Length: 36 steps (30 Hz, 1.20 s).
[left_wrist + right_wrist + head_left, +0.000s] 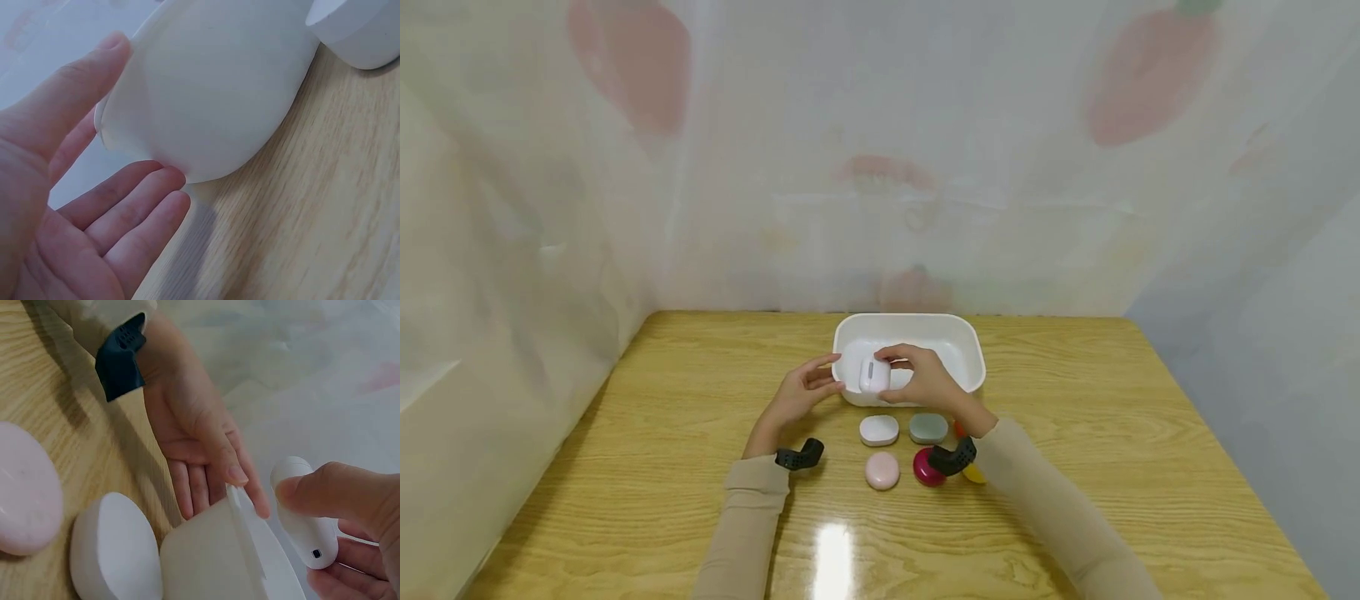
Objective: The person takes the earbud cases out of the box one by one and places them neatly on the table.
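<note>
My right hand [925, 382] holds a white earbud case [875, 376] between thumb and fingers, over the left part of a white plastic tub [976, 367]. A small dark port shows at the end of the earbud case [306, 519] in the right wrist view. At the tub's left end is my left hand [801, 393], fingers fairly straight, touching the wall and rim. The left wrist view has the thumb at the rim of the tub [212, 87] and several fingertips against its outside.
In front of the tub lie a white oval case [879, 430], a grey-green oval case [928, 428], a pink round case [882, 471] and a crimson round case [928, 468]. Orange and yellow things [974, 473] are partly hidden by the right forearm. A printed curtain [880, 233] stands behind the table.
</note>
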Each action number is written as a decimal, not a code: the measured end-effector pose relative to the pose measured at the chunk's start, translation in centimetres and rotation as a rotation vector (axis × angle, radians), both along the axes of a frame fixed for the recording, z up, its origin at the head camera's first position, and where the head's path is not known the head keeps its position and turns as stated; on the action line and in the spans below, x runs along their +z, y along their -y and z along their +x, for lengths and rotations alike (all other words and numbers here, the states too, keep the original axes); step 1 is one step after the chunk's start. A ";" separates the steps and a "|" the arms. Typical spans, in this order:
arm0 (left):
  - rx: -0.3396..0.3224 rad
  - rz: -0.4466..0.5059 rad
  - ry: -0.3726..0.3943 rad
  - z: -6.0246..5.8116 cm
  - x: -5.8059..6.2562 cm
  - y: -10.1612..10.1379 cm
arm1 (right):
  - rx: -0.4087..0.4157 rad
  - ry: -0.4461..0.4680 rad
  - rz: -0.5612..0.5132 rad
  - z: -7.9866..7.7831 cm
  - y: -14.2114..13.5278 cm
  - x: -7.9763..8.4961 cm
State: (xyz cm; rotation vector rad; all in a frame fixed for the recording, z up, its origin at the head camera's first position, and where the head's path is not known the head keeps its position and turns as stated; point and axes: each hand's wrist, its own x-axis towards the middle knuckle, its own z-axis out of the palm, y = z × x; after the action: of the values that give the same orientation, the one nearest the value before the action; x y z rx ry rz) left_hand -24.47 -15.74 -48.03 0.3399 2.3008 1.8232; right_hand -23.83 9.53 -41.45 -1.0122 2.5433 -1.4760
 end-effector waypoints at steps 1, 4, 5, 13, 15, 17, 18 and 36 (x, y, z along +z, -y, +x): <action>-0.001 -0.002 -0.003 0.0 0.0 0.0 | 0.005 -0.009 0.005 0.3 0.0 0.0; -0.003 -0.002 -0.008 0.1 0.1 0.0 | 0.010 -0.020 0.009 1.0 0.0 -0.1; -0.004 -0.003 -0.010 0.1 0.1 0.0 | 0.011 -0.017 0.003 1.2 0.0 -0.1; -0.012 0.006 -0.011 0.3 0.4 -0.1 | 0.048 -0.040 0.001 3.0 0.2 -0.6; -0.012 0.003 -0.011 0.4 0.5 -0.1 | 0.059 -0.018 0.007 3.3 0.3 -0.8; -0.013 0.003 -0.013 0.4 0.5 -0.1 | 0.070 0.005 0.023 3.7 0.6 -1.0; -0.015 0.004 -0.016 0.4 0.5 0.0 | 0.076 0.003 0.036 3.9 0.7 -1.1; 0.089 0.029 0.054 0.8 1.3 2.4 | 0.164 -0.107 0.199 5.5 3.9 -3.4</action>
State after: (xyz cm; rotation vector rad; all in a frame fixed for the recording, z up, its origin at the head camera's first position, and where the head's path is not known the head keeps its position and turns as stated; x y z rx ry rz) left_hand -23.63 -18.10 -46.74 0.1928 2.2892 1.8844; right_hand -18.36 5.62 -44.82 -1.2633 2.5415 -1.1317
